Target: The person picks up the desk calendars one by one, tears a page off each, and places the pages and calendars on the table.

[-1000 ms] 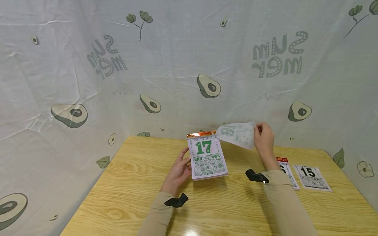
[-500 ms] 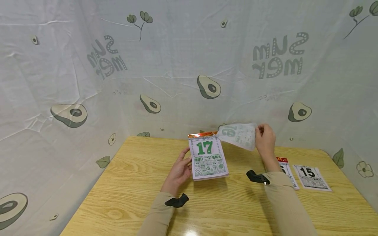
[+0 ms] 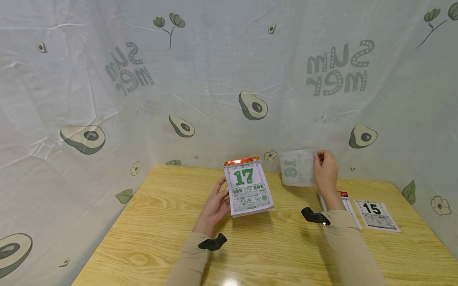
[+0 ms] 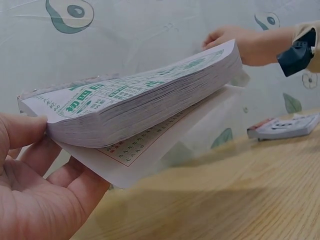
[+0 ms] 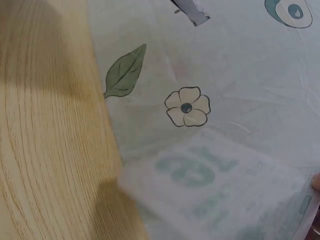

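Green-printed "17" tops a thick tear-off calendar, tilted above the table with an orange-red strip along its top edge. My left hand grips its left side; in the left wrist view, the thumb lies on the pages of the calendar and fingers reach beneath its backing. To the right, my right hand pinches the edge of a thin loose calendar sheet, whose green number shows through its back. That sheet hangs apart from the calendar in the right wrist view, blurred, with only a bit of fingers visible.
Another calendar with a red top lies on the wooden table, partly hidden by the right forearm. Beside it lies a single "15" sheet. Printed cloth hangs behind the table and at its sides.
The green-numbered sheet, earlier joined to the calendar's top corner, has come off. My right hand has moved slightly right with it; the calendar has shifted slightly left.
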Motion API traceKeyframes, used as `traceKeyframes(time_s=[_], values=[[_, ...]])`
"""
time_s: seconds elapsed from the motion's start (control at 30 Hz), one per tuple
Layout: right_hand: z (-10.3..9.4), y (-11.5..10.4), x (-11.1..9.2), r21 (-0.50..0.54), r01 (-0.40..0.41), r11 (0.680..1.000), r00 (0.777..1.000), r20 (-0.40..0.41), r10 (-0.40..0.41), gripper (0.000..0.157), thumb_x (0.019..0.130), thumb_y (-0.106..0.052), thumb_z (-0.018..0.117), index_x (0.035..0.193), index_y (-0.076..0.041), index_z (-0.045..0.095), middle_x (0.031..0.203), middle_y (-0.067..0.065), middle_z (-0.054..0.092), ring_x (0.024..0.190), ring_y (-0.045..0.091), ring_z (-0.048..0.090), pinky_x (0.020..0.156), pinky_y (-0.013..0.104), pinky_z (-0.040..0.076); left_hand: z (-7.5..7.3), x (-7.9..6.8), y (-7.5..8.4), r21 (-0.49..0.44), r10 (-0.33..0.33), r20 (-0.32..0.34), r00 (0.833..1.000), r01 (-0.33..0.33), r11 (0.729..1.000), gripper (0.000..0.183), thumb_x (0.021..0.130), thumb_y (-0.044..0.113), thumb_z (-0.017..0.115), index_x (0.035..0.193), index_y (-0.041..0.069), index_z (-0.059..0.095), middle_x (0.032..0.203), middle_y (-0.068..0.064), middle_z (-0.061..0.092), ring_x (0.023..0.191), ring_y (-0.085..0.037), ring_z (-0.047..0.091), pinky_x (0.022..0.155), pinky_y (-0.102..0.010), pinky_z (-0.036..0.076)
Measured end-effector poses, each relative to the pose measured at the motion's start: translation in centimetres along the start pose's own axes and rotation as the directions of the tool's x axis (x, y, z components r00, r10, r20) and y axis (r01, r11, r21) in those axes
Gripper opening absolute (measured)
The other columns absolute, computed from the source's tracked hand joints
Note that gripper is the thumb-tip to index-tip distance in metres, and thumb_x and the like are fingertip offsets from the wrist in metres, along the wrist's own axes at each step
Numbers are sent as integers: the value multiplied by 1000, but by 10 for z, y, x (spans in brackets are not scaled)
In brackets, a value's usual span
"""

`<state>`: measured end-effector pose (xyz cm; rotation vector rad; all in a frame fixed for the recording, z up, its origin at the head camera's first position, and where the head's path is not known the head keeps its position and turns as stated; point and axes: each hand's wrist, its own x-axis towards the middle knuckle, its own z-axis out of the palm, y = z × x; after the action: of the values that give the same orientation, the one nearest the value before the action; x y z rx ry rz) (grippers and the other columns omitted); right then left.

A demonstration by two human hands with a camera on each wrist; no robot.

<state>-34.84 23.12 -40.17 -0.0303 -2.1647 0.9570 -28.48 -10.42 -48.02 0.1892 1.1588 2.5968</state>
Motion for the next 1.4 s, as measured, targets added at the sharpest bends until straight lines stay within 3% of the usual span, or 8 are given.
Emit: traceKeyframes(time_s=[0.3, 0.5, 0.83, 1.1, 1.4], values=[[-7, -1, -6, 2, 107, 994, 994, -16, -107, 20, 100, -9, 51, 103, 10, 57, 93, 25, 57, 82, 36, 54, 71, 43, 41, -4, 3, -4, -17, -4, -48, 999, 3, 1000, 41, 104, 13, 41, 141, 29, 37, 116, -2, 64, 92, -17, 67, 78, -33, 53], [-12, 2, -9, -8, 185, 983, 983, -19, -185, 16, 98, -6, 53, 99, 10, 57, 91, 25, 58, 82, 36, 54, 71, 41, 40, -2, -1, -2, -14, -9, -20, 1000, 8, 1000, 41, 105, 13, 41, 142, 28, 36, 115, -2, 65, 93, -16, 67, 78, -33, 54], [-20, 3, -27, -33, 298, 954, 954, 27, -297, 11, 95, 2, 56, 99, 12, 60, 92, 29, 62, 85, 43, 59, 73, 55, 49, -1, -2, -3, -5, -22, -19, 1000, 22, 1000, 38, 105, 13, 40, 140, 29, 38, 116, -1, 64, 93, -16, 67, 80, -33, 54], [-22, 3, -46, -76, 350, 934, 929, 153, -336, 9, 93, 2, 59, 99, 8, 60, 94, 26, 64, 88, 40, 61, 74, 53, 50, -4, 1, -8, -14, -19, -56, 998, 18, 1000, 38, 104, 14, 44, 139, 29, 41, 119, -3, 63, 95, -17, 67, 79, -34, 54], [-24, 1, -64, -96, 405, 909, 893, 256, -370, 10, 92, 2, 60, 101, 4, 61, 93, 21, 66, 84, 35, 65, 68, 49, 54, -3, 1, -5, -2, -29, -20, 999, 29, 1000, 38, 106, 12, 37, 141, 25, 34, 113, 1, 65, 90, -14, 68, 78, -31, 54]])
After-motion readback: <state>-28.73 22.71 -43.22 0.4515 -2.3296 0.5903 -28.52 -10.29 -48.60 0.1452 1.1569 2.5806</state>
